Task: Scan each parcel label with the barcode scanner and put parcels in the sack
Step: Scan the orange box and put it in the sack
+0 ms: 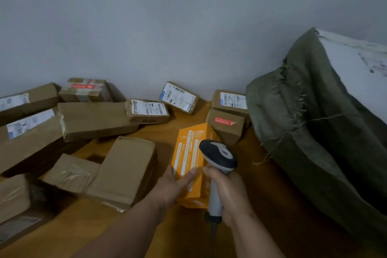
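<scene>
Orange cardboard catches the eye first — the orange parcel (191,163) lies lengthwise on the wooden counter (261,190), near the person's body, probably pulled close so its printed face sits under the reader. The left hand (173,184) rests on its near left side, fingers fairly straight, steadying it rather than gripping. The right hand (227,192) is curled round the pale handle of the barcode scanner (217,154), whose dark head hovers just above the parcel, tilted down at it — a scan looks to be the step in hand. The green sack (310,123) slumps at the right with its mouth toward the counter, handy for dropping scanned parcels in. I count one scanner, one sack, one orange parcel, and about a dozen brown cardboard parcels (94,119) heaped against the grey wall (167,16), several with white labels up; those at the left edge are cut off, so the count is rough
</scene>
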A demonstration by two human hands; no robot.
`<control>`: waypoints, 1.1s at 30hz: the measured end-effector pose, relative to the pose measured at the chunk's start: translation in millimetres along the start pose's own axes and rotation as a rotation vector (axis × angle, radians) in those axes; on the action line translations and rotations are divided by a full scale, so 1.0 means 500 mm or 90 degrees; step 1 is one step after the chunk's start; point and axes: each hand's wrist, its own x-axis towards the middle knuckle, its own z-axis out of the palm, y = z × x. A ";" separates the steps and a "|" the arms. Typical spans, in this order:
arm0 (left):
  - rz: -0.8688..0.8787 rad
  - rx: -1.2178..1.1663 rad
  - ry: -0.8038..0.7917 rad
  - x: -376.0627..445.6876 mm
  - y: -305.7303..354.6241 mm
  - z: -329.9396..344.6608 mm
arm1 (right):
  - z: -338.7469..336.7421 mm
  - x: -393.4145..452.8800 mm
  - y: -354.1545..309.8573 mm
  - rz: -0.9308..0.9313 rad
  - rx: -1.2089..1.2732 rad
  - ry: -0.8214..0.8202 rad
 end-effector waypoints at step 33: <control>0.075 -0.511 -0.284 -0.293 -0.109 -0.128 | -0.039 -0.351 -0.024 -0.166 0.207 -0.116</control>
